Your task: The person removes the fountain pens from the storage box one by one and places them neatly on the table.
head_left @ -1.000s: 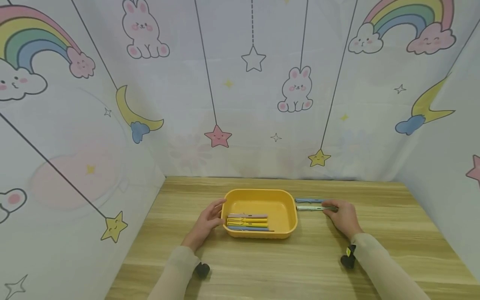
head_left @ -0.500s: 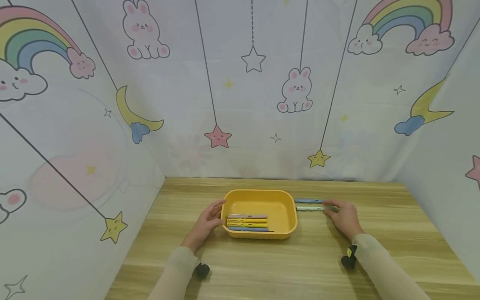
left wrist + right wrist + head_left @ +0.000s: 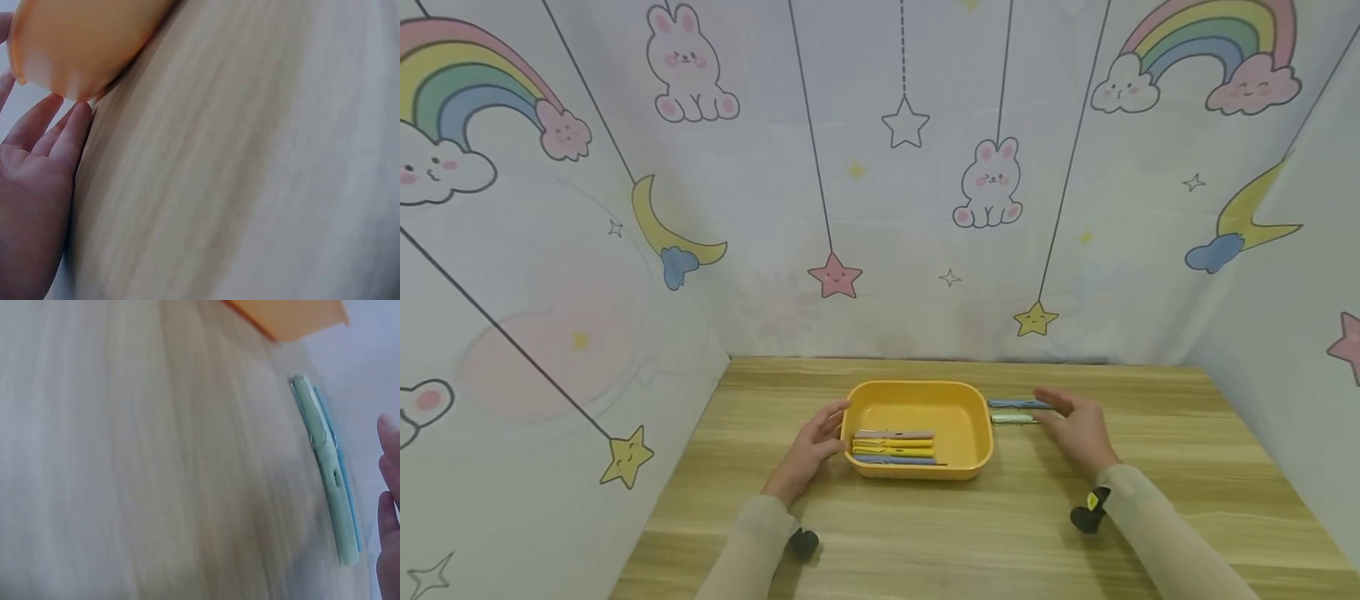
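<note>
My left hand [image 3: 807, 452] touches the left end of a yellow plastic box [image 3: 964, 429]. In the left wrist view its fingertips [image 3: 80, 111] lie against the box's outer wall. Several pens lie side by side along the box's near side: a pinkish one [image 3: 906, 434], yellow ones [image 3: 913, 451] and a blue one [image 3: 887, 459]. Right of the box, a blue pen [image 3: 1011, 404] and a light green pen [image 3: 1011, 419] lie parallel on the table. Over their right ends hovers my right hand [image 3: 1082, 429], fingers extended and apart from the green pen [image 3: 331, 481] in the right wrist view.
The wood-grain table [image 3: 917, 542] is bounded by white fabric walls [image 3: 887, 325] with printed rabbits, stars and rainbows at the back and sides. A dark camera mount hangs at each wrist, the right one [image 3: 1088, 512] close over the table.
My right hand has let go of the green pen's right end, its fingers spreading as it shifted slightly left over both pens. The left hand and the box hold still.
</note>
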Demonstrator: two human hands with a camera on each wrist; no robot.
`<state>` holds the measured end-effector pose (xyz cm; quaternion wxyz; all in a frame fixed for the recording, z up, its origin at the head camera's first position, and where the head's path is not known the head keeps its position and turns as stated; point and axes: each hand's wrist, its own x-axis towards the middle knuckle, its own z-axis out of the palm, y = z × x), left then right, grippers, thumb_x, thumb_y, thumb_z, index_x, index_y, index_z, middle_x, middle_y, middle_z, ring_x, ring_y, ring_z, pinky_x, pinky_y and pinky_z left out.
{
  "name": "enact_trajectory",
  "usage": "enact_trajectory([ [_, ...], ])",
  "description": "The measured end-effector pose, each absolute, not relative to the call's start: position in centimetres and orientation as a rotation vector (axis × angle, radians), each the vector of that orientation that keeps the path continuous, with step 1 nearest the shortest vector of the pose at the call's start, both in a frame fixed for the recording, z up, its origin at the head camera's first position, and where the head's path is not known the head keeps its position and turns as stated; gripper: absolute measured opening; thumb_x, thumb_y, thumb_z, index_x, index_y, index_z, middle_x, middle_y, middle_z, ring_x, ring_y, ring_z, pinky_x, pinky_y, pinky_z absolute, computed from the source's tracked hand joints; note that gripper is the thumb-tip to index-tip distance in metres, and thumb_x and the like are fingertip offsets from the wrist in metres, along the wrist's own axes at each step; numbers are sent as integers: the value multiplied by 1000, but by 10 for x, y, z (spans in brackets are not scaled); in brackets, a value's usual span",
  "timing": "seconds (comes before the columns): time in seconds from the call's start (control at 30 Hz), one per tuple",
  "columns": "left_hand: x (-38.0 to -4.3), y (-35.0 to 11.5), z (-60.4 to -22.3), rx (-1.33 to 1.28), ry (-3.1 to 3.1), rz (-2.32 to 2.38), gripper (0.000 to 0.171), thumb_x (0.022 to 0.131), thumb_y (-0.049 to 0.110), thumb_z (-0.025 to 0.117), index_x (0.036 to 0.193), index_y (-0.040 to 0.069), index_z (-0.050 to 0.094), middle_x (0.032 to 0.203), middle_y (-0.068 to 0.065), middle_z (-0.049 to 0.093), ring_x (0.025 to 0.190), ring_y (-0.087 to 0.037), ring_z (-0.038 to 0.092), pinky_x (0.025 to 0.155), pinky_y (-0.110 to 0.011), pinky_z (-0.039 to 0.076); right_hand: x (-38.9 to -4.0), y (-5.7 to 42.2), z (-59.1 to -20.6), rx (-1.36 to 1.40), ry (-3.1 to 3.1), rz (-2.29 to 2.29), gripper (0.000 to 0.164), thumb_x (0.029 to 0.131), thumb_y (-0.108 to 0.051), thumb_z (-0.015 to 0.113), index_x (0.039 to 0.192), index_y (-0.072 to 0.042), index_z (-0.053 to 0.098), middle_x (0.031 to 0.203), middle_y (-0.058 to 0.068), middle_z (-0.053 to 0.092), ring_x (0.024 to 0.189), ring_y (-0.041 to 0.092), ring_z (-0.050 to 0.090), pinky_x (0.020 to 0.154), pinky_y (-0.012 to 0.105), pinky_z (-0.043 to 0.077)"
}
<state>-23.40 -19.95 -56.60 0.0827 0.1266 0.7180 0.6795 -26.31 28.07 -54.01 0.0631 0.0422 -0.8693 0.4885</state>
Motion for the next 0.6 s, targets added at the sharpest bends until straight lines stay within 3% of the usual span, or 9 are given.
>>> enact_trajectory([
  [0.1, -233, -199, -567, 374, 2140, 2033, 68, 97, 1, 66, 159, 13, 43, 168, -18, 36, 154, -38, 34, 124, -55, 28, -262, 273, -536, 144, -2605, 1542, 50, 96, -16, 78, 142, -3, 64, 139, 16, 68, 130, 35, 64, 98, 23, 54],
  [0.2, -233, -199, -568, 376, 2136, 2039, 68, 96, 1, 66, 159, 13, 43, 167, -17, 36, 154, -38, 34, 124, -55, 28, -262, 266, -531, 188, -2591, 1579, 50, 97, -14, 76, 144, -2, 62, 139, 18, 67, 131, 38, 63, 93, 13, 53],
  [0.6, -234, -199, -567, 404, 2132, 2048, 68, 97, -1, 65, 160, 12, 42, 169, -16, 34, 155, -36, 32, 124, -55, 28, -268, 241, -514, 323, -2495, 1798, 53, 96, -10, 76, 145, 2, 59, 142, 21, 64, 134, 46, 57, 93, 17, 55],
])
